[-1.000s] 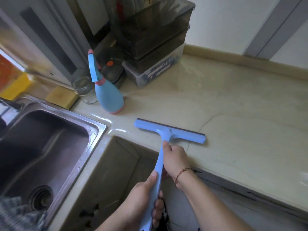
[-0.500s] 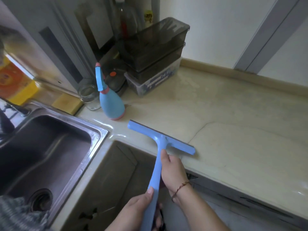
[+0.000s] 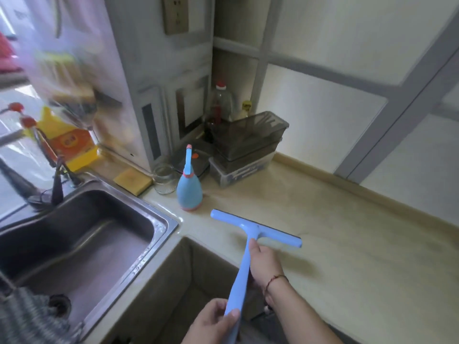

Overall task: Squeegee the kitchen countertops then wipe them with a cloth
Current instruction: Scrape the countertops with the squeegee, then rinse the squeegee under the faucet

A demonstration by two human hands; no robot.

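Bare forearms — a thin red-brown cord bracelet (image 3: 275, 281) on the right wrist.

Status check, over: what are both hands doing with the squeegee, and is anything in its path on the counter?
Left hand and right hand both grip the squeegee handle. Blade near the countertop front edge. Blue spray bottle stands just beyond the blade.

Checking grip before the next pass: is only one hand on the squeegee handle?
No. Both grip the squeegee handle: the right hand just below the blade head, the left hand near its lower end.
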